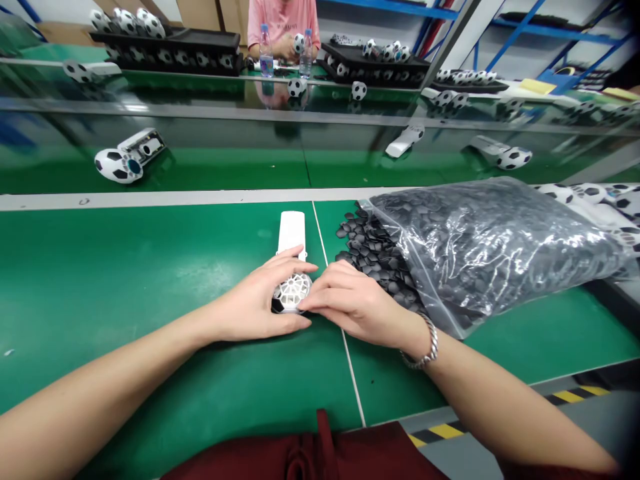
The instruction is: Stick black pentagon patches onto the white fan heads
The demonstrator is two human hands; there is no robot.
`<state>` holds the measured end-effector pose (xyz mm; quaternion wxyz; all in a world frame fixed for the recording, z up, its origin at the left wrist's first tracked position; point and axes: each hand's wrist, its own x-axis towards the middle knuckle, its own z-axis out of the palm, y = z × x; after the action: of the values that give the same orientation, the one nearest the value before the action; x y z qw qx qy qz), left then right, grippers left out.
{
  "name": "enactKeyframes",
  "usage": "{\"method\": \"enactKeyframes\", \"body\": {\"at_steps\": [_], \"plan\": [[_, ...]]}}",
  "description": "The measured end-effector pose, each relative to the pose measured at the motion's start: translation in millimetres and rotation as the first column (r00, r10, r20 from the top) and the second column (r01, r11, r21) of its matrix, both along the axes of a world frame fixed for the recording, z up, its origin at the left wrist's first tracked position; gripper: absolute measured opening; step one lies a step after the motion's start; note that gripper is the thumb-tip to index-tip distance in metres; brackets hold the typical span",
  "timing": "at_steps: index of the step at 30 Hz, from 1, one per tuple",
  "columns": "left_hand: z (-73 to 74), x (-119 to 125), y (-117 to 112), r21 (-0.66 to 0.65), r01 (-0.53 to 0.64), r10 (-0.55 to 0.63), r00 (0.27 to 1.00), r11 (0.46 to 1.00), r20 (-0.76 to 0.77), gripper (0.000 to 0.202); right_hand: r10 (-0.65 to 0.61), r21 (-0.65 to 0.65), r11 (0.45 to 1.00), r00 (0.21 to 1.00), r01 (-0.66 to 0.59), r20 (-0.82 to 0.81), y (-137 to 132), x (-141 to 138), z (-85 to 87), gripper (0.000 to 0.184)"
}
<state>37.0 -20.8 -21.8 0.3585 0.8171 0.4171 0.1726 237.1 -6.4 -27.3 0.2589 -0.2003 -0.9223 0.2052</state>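
Observation:
A white plastic device lies on the green table, its long flat handle [291, 230] pointing away from me. Its near end is a football-patterned round shell [293, 291], with white latticework on top and a black patch at the lower left. My left hand [260, 297] curls around the shell from the left, thumb on the near side and fingers across the far side. My right hand [350, 300] pinches at the shell's right edge; whatever lies between its fingertips is hidden. Right of this hand, small black plastic pieces [373, 250] spill from a large clear bag [490, 247].
Behind a white rail [200, 198], a belt carries a football-shaped device [120, 165], a white piece [406, 140] and another football device [514, 157]. Across it sits a person in a pink shirt [280, 23], between black trays [175, 50] of footballs. White football-patterned parts [595, 197] lie behind the bag.

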Motion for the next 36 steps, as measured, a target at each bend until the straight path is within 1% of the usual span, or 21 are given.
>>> {"method": "enactKeyframes", "body": {"at_steps": [2,4,7,10,12,16,22,26,32,36], "plan": [[-0.9,2,-1,0.022,-0.022,0.021,1.000,1.000,0.012,0.052,-0.050,-0.044,0.998,0.999,0.049,-0.019,-1,-2,-2.7,0.009],[-1.6,3,-2,0.042,-0.029,0.028,0.999,0.999,0.021,0.046,-0.112,-0.121,0.987,0.992,0.104,-0.059,-1,-4,-4.2,0.006],[-2.5,3,-3,0.063,-0.031,0.029,0.999,0.998,0.029,0.045,-0.206,-0.236,0.955,0.973,0.177,-0.102,0,-5,-5.3,0.021],[-3.2,4,-5,0.073,-0.065,0.062,0.997,0.995,0.038,0.051,-0.263,-0.305,0.926,0.960,0.222,-0.100,1,-6,-5.7,0.034],[-3.6,5,-6,0.073,-0.082,0.079,0.996,0.994,0.047,0.055,-0.272,-0.341,0.911,0.959,0.232,-0.076,1,-7,-5.5,0.036],[-5.1,7,-8,0.086,-0.081,0.076,0.995,0.993,0.060,0.060,-0.265,-0.408,0.882,0.964,0.236,-0.016,0,-8,-5.1,0.036],[-10.9,5,-8,0.066,-0.111,0.104,0.989,0.992,0.107,0.055,-0.257,-0.427,0.882,0.963,0.202,-0.075,3,-8,-9.0,0.033],[-13.8,4,-8,0.052,-0.122,0.115,0.985,0.991,0.126,0.056,-0.254,-0.454,0.871,0.964,0.190,-0.084,6,-8,-10.9,0.033],[-14.6,7,-9,0.051,-0.175,0.166,0.975,0.983,0.147,0.050,-0.261,-0.502,0.848,0.959,0.172,-0.112,7,-7,-12.3,0.030],[-13.8,10,-10,0.064,-0.179,0.168,0.974,0.982,0.152,0.047,-0.259,-0.489,0.855,0.959,0.171,-0.118,6,-9,-14.5,0.030]]}}
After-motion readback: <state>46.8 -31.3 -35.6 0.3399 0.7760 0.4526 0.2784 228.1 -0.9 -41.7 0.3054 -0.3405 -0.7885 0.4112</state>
